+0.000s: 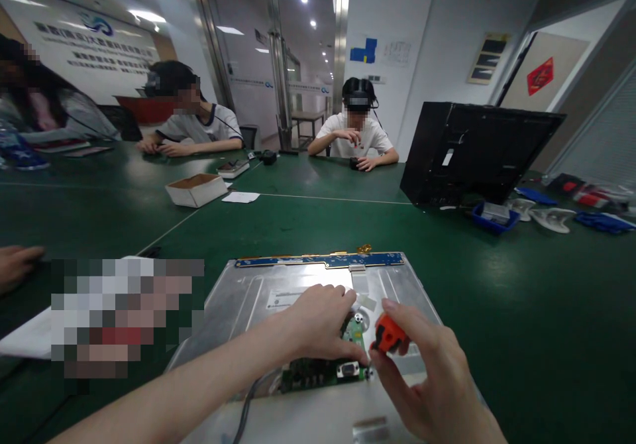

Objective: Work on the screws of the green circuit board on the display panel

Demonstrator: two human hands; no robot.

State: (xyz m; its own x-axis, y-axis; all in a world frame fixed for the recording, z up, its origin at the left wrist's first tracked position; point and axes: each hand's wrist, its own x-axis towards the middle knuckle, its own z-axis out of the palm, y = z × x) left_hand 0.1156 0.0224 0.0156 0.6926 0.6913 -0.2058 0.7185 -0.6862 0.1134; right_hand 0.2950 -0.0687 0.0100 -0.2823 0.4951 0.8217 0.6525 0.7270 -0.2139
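Observation:
A flat metal display panel (248,298) lies in front of me, a blue circuit strip (318,260) along its far edge. On its near part sits a green circuit board (318,374) with a white-framed connector (348,369) and a grey cable (243,414) beside it. My left hand (322,321) is curled over the board, thumb by the connector; its fingertips are partly hidden. My right hand (432,358) pinches a small orange-and-black tool handle (389,333) between thumb and fingers, just right of the board. Its working end cannot be made out.
A large black monitor (477,152) stands at right, beside a blue tray (494,217). A white box (196,190) and paper (241,197) lie farther left. Three people sit across the green table (298,215); another person's hand (17,265) shows at left, near a blurred-out area.

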